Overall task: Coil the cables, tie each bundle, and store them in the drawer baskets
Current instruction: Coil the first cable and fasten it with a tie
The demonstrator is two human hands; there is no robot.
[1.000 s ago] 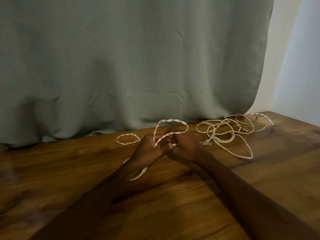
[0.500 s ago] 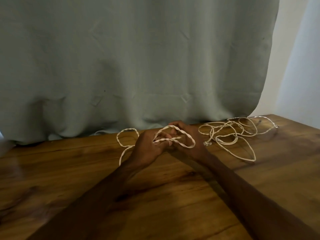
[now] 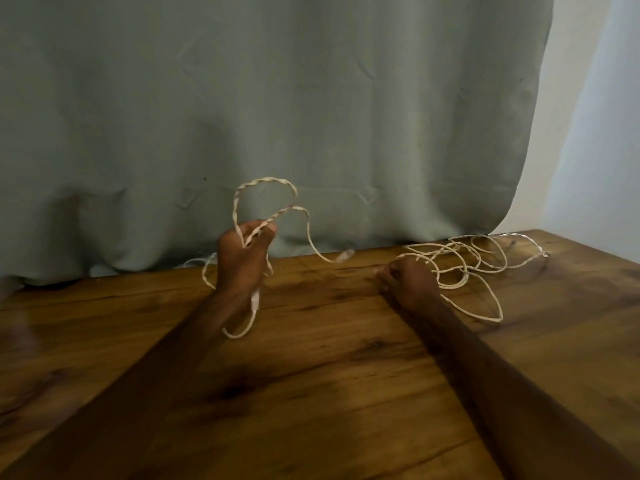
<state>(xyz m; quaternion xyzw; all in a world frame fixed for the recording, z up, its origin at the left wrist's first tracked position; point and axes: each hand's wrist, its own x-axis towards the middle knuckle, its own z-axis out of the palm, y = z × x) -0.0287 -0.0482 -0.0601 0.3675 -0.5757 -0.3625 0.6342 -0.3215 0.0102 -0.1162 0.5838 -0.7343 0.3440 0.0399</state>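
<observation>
My left hand (image 3: 242,261) is raised above the wooden table (image 3: 311,393) and shut on a white twisted cable (image 3: 266,183). One loop of it stands above my fist. A loose end with a plug (image 3: 344,255) trails to the right, and another loop hangs down past my wrist. My right hand (image 3: 407,282) rests on the table with its fingers curled, at the left edge of a second, tangled white cable (image 3: 478,261). Strands touch its knuckles; whether one is in the grip is hidden. No drawer or basket is in view.
A grey-green curtain (image 3: 277,98) hangs right behind the table's far edge. A pale wall (image 3: 595,133) shows at the right, where the table's corner lies.
My hands were together on the twisted cable. My right hand has let go and moved right to the tangled cable. My left hand has lifted its cable higher.
</observation>
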